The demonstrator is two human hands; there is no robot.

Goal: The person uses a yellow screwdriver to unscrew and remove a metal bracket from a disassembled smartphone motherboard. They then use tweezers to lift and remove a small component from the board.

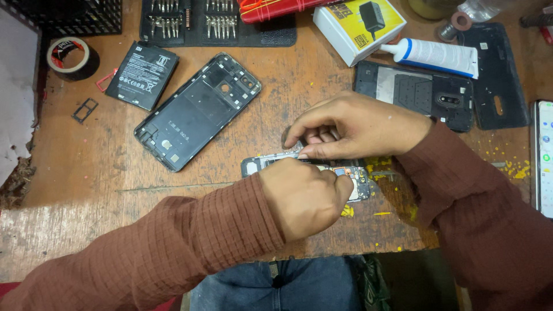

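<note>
An opened phone body [256, 163] with its circuit board showing lies on the worn wooden table [86, 190]. My left hand [302, 196] is closed over its near side, gripping it. My right hand [351, 126] pinches the phone's upper edge with thumb and fingers; whether it holds a small tool is hidden. Both arms wear rust-brown sleeves. A dark phone frame [196, 109] lies to the upper left, with a black battery [143, 74] beside it.
A screwdriver bit set [196, 23], a tape roll [70, 56], a SIM tray [84, 109], a white-and-yellow box [358, 27], a glue tube [435, 56], two black back covers [412, 92] and a lit phone [542, 155] at the right edge surround the work area.
</note>
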